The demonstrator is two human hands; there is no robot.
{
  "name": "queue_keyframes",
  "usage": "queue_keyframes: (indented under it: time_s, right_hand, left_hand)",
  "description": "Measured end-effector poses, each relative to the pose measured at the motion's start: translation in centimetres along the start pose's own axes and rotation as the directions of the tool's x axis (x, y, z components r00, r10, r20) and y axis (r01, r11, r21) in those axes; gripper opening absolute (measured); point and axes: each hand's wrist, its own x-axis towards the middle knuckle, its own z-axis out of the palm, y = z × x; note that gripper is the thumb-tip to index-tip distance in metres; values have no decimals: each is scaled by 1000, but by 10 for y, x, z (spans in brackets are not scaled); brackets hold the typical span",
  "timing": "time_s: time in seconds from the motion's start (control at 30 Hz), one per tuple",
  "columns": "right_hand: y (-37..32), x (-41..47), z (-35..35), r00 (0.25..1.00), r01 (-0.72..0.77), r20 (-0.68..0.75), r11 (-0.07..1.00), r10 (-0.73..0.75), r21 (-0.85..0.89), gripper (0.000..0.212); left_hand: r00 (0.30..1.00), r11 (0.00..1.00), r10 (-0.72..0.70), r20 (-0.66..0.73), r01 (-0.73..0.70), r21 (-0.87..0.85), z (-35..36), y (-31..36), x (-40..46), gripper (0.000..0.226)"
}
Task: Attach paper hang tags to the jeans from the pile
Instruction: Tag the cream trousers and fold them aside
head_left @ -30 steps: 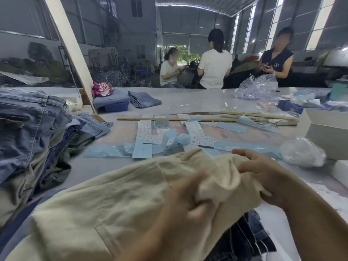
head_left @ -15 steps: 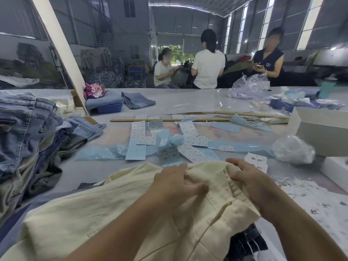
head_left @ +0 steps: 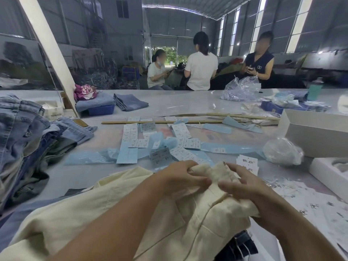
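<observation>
A pair of cream jeans (head_left: 79,210) lies across the near edge of the table. My left hand (head_left: 180,176) grips a bunched fold at the waistband, thumb and fingers curled round the cloth. My right hand (head_left: 246,187) holds the same waistband from the right, its fingers pinching the fabric close to my left thumb. White hang tags (head_left: 247,162) with black characters lie in a small stack just beyond my right hand. The pile of blue jeans (head_left: 20,140) sits at the left.
Sheets of small white labels (head_left: 180,130) and pale blue backing strips (head_left: 128,155) cover the middle of the table. A white box (head_left: 316,132) and a crumpled plastic bag (head_left: 282,151) stand at the right. Three people are beyond the far edge.
The cream jeans have come down from in front of me onto the table. My hands have closed in on the waistband, and the stack of hang tags has come into view.
</observation>
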Motion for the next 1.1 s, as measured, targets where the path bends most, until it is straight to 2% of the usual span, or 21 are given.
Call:
queue_keyframes:
  time_s: [0.07,0.1,0.23,0.33,0.4,0.47,0.53,0.6,0.63,0.7,0.77,0.8,0.83,0.9,0.93,1.0,1.03,1.1]
  right_hand:
    - [6,-5,-4,1000,14,12,1000,-14,18,76]
    - [4,-4,-4,999,45,17,999,-45,30,75]
    - [-14,1,7,967,219,121,974,-225,59,80]
    - [-32,13,22,911,279,279,953,-302,121,82]
    - [-44,25,35,888,254,340,947,-309,196,82]
    - [-55,41,49,881,224,355,937,-312,269,78]
    - [-65,56,63,877,173,375,925,-301,339,65]
    - [-76,64,82,847,52,447,882,-288,469,48]
    - [-79,68,92,788,-39,528,829,-318,558,46]
    - [-82,74,107,746,-121,565,763,-352,635,66]
    - [-82,86,120,753,-175,591,777,-290,605,78]
    - [-82,91,123,807,-93,530,830,-260,550,87]
    - [-85,93,130,827,-38,500,864,-255,502,95]
    - [-93,95,146,809,18,531,913,-252,407,101]
    - [-94,96,155,776,41,584,942,-240,333,94]
    - [-95,98,176,724,71,664,977,-188,199,61]
    - [-96,101,185,737,67,658,985,-155,156,48]
    - [-96,112,200,808,82,574,990,-135,117,39]
  left_hand:
    - [999,995,1,40,3,-100,-2,-3,-1,87]
    - [999,990,18,51,-10,-144,-5,-2,-3,88]
    - [987,940,134,91,-97,-328,-35,0,-22,54]
    - [977,952,142,159,-90,-293,-67,-4,-42,55]
    - [979,963,121,164,-76,-258,-83,-10,-56,53]
    - [993,948,93,76,-65,-312,-98,-15,-70,44]
    - [996,937,66,-51,-80,-341,-115,-17,-88,35]
    - [975,959,29,-220,-90,-270,-134,-15,-104,34]
    - [949,972,17,-316,-90,-216,-144,-13,-112,35]
    - [872,987,16,-489,-92,-132,-166,-7,-127,28]
    - [777,996,0,-629,-59,-72,-188,-4,-144,23]
    - [734,998,-18,-679,-29,-58,-198,-4,-151,23]
    - [699,998,-45,-713,3,-60,-205,-6,-157,24]
    - [666,995,-101,-739,52,-90,-213,-13,-165,24]
    - [663,992,-126,-738,66,-109,-214,-17,-166,23]
    - [658,987,-160,-736,85,-139,-213,-26,-167,22]
    - [653,985,-170,-738,87,-151,-213,-31,-166,22]
    - [630,980,-189,-753,75,-183,-217,-42,-165,24]
